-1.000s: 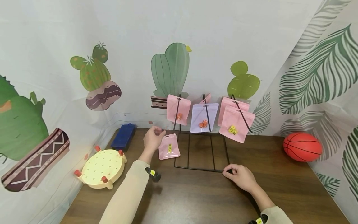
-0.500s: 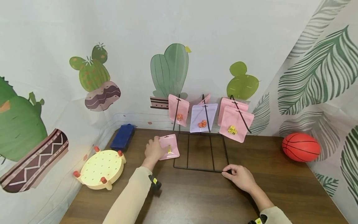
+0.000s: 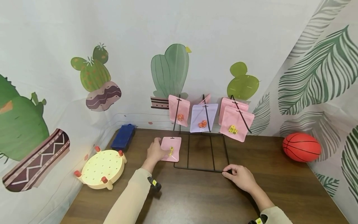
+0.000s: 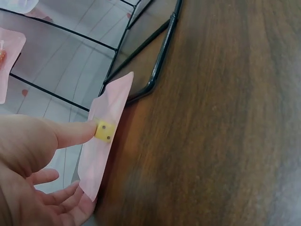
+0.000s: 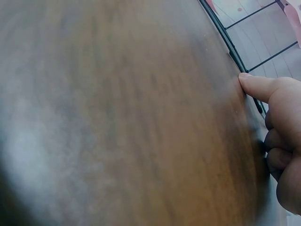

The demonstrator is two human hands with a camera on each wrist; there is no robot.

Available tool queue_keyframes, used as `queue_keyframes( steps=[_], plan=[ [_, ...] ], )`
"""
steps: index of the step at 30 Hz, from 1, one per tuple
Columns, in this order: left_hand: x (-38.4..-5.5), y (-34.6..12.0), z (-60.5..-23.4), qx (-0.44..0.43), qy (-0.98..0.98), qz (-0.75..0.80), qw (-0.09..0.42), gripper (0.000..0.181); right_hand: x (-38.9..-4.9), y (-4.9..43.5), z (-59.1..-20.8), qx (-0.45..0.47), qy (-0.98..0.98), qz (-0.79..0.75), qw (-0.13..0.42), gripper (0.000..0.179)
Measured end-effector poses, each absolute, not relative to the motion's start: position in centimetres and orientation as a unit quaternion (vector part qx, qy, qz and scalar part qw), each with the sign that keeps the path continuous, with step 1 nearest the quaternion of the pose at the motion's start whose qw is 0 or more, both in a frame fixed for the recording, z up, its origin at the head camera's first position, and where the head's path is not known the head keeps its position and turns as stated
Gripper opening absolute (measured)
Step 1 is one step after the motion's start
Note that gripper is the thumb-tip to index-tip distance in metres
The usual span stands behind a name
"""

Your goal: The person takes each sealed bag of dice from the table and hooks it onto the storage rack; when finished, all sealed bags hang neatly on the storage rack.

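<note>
My left hand [image 3: 155,151] pinches a pink zip bag [image 3: 175,143] by its left side. Yellow dice [image 3: 171,151] show through its front. In the left wrist view my thumb presses the bag [image 4: 95,157] beside a yellow die [image 4: 104,131], with the other fingers at its back edge. The bag stands tilted beside the left corner of a black wire display rack [image 3: 195,169]. My right hand [image 3: 241,178] grips the rack's front right corner, thumb and forefinger on the wire. On the rack's hooks hang several bags, among them a lilac bag [image 3: 203,113] with orange dice.
Left on the wooden table [image 3: 193,196] stand a yellow round pegged stand [image 3: 102,168] with red tips and a blue case [image 3: 123,136]. A red basketball [image 3: 302,147] sits at the right. A printed cloth backdrop [image 3: 134,37] rises behind the rack.
My left hand has come down onto the pink zip bag on the table and now holds it; the bag has turned upright and shifted slightly. The right hand stays on the rack.
</note>
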State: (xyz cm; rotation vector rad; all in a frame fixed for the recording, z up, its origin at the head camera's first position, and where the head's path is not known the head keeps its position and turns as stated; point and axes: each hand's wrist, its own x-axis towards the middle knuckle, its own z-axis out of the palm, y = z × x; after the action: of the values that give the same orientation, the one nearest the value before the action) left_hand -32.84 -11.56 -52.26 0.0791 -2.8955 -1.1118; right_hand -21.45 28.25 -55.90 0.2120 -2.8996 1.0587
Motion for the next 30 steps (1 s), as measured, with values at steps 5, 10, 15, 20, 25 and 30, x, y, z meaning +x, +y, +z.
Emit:
queue_keyframes(
  steps=[5,10,15,20,25,30],
  plan=[
    [-32.3,-11.9,-52.2,0.026,-0.917,-0.398,0.01,0.096,-21.4,28.3,-56.0,0.071,-0.937,0.341,0.024,0.012],
    [-31.7,-12.5,-52.3,0.032,-0.905,-0.425,-0.002,0.093,-21.5,28.3,-55.9,0.071,-0.938,0.337,0.026,0.012],
    [-30.9,-13.0,-52.1,0.022,-0.901,-0.433,0.011,0.079,-21.5,28.3,-55.9,0.069,-0.938,0.338,0.024,0.012],
    [-30.1,-13.2,-51.4,-0.003,-0.898,-0.439,0.031,0.055,-21.5,28.3,-56.0,0.067,-0.938,0.34,0.017,0.012],
    [-29.3,-13.6,-50.9,-0.036,-0.891,-0.449,0.055,0.029,-21.4,28.3,-55.8,0.069,-0.937,0.342,0.021,0.013],
    [-28.2,-13.9,-50.1,-0.086,-0.873,-0.473,0.082,0.015,-21.4,28.2,-55.8,0.071,-0.937,0.342,0.027,0.012]
  ],
)
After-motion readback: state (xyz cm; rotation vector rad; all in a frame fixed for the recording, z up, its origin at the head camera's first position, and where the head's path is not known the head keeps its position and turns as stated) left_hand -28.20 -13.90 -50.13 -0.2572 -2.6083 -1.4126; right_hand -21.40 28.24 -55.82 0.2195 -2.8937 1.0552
